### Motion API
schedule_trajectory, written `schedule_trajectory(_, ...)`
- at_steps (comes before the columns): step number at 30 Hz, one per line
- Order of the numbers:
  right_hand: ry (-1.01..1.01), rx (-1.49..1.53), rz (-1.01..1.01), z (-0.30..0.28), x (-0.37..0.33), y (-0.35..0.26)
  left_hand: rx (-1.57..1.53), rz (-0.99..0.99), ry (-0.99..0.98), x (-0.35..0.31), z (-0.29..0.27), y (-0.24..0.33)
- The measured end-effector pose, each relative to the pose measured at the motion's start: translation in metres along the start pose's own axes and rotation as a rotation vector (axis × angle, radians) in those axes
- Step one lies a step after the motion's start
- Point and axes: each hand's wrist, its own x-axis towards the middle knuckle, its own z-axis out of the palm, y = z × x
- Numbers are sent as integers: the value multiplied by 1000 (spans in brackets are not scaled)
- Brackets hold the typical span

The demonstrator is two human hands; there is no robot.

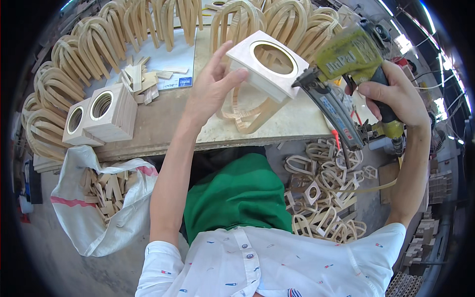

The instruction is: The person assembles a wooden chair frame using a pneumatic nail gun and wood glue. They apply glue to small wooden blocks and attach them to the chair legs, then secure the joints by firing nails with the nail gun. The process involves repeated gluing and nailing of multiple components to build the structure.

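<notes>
My left hand (pixel 210 89) grips the left side of a pale square wooden panel (pixel 243 53) with a large round hole, its thumb near the front edge. The panel is tilted and sits atop a bent wooden frame (pixel 269 116), whose curved end is down at the workbench (pixel 173 131). In my right hand (pixel 400 94) is a worn yellow-green nail gun (pixel 346 57), with the fingers wrapped round its black handle. The gun's nose is at the panel's right edge; whether it touches cannot be made out.
Bent wooden arches (pixel 96 42) line the bench's back and left. Holed square panels (pixel 123 106) stand stacked beside loose wood strips (pixel 133 76). A white sack (pixel 74 185) of offcuts sits lower left. Wooden frames (pixel 329 173) lie heaped on the floor, with a hose (pixel 368 188) crossing them.
</notes>
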Motion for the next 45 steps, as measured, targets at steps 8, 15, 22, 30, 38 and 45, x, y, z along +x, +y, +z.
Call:
schedule_trajectory(8, 32, 21, -11, -7, -2, 10, -2, -34, -15, -4, 19, -11)
schedule_trajectory(15, -5, 8, -140, 10, 15, -1, -81, 26, 49, -19, 37, -2)
schedule_trajectory(22, -9, 20, -90, 16, 19, -11, -42, 32, 111, -23, 44, -5)
schedule_trajectory(30, -41, 43, -130, 18, 22, -13, -41, 15, 113, -23, 46, -5)
schedule_trajectory(38, -68, 29, -135, 18, 23, -11, -38, 0, 120, -23, 46, -2)
schedule_trajectory(45, -72, 31, -138, 18, 21, -10, -30, 1, 131, -23, 46, -5)
